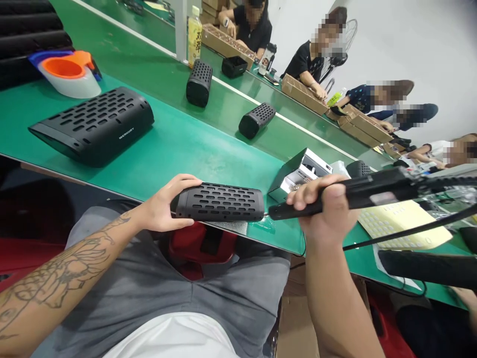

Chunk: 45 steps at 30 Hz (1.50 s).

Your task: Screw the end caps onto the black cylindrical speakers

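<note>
My left hand grips the left end of a black perforated casing, with the thumb along its near side and fingers over the far side. The casing lies on its side at the table's front edge. My right hand is wrapped around a black electric screwdriver, held nearly level with its cable running off to the right. Its thin bit meets the right end of the casing; whether it sits in a screw I cannot tell. Just behind the screwdriver stands a small open box with small parts inside.
A larger black casing marked MERKURY rests at left, beside an orange and white tape dispenser. More casings stand along the green belt. A yellow sheet lies at right. Several people work across the belt.
</note>
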Each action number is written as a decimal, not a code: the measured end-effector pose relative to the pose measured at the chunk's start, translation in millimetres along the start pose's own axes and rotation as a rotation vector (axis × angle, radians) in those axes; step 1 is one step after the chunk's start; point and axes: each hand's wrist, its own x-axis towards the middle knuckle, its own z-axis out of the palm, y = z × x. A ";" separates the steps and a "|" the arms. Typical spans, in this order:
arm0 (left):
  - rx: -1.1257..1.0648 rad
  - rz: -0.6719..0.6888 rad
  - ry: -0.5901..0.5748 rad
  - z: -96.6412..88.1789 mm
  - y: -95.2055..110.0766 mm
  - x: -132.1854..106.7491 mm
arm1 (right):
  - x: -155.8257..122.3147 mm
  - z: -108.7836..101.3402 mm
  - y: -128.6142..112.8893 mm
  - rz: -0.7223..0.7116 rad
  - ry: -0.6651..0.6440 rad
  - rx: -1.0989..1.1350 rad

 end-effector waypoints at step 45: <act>0.005 0.077 0.150 34.0 -11.9 8.3 | -15.0 94.7 7.3 0.063 -0.131 0.012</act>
